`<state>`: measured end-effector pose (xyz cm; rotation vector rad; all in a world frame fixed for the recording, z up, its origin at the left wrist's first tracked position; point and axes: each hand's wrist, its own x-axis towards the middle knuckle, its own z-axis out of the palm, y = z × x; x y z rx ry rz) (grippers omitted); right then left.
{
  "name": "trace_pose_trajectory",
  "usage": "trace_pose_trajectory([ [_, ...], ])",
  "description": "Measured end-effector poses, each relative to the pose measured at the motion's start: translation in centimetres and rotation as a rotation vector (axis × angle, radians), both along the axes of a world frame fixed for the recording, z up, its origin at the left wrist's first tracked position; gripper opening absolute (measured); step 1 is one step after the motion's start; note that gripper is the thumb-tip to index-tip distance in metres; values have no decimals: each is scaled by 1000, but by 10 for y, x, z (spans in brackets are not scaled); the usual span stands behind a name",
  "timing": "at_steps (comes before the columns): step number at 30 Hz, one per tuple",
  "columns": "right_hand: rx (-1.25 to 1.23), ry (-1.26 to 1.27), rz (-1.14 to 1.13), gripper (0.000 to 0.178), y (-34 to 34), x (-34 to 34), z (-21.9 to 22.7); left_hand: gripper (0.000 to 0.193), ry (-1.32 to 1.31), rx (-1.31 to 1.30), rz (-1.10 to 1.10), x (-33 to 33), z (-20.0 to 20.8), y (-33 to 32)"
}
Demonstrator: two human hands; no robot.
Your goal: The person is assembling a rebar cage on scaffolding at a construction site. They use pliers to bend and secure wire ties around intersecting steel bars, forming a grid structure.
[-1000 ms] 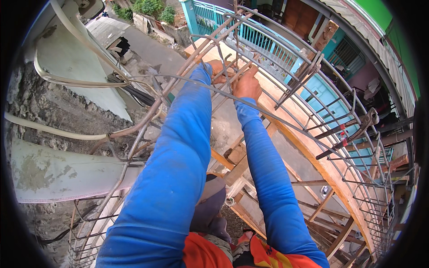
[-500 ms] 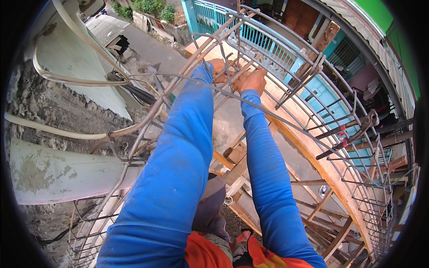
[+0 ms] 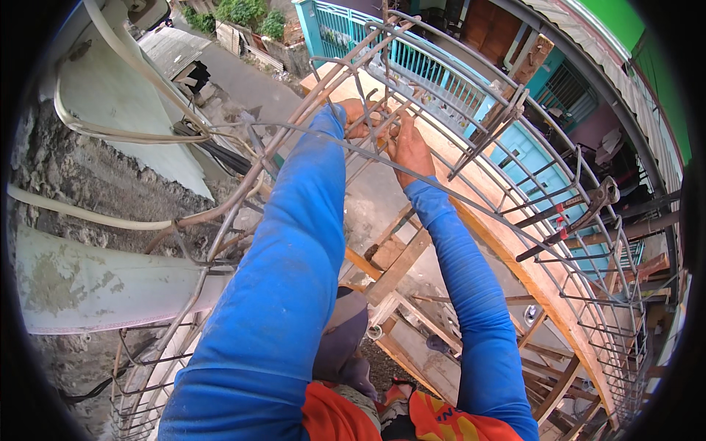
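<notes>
Both my arms, in blue sleeves, reach forward to a junction of steel reinforcing bars [image 3: 346, 70] above a wooden formwork board [image 3: 507, 242]. My left hand [image 3: 357, 117] is closed at the crossing bars, its fingertips partly hidden behind them. Just to its right, my right hand [image 3: 413, 153] is raised, fingers bent and pinched together at the same junction. Whatever lies between the fingers is too small and too covered to name. Pincers [image 3: 581, 217] with red and black handles hang on the rebar cage at the right, away from both hands.
Curved rebar with stirrups [image 3: 573, 294] runs along the board to the right. Timber supports [image 3: 401, 272] stand below, with the ground far beneath. A rough wall [image 3: 73, 184] and pale pipe [image 3: 88, 213] are on the left. A turquoise railing [image 3: 434, 62] lies beyond.
My right hand has turned more upright and its wrist has shifted down and right, the forearm swinging right. My left hand stays at the bars.
</notes>
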<state>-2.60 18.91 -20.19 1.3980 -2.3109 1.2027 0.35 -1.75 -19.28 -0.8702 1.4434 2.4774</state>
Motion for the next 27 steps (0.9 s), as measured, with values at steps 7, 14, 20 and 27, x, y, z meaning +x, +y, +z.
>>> trace_pose_trajectory([
  [7, -151, -495, 14, 76, -7, 31, 17, 33, 13, 8, -31, 7, 5, -1],
  [14, -179, -598, 38, 80, -14, 22, 2, 37, 12, 20, -49, 8, 17, 9],
  [20, 9, 132, -3, 72, -2, 23, 7, 40, 72, -270, -254, 7, 4, -4],
  [27, 281, 638, 278, 59, 8, -7, 20, 39, 322, -928, -584, 2, -17, -21],
])
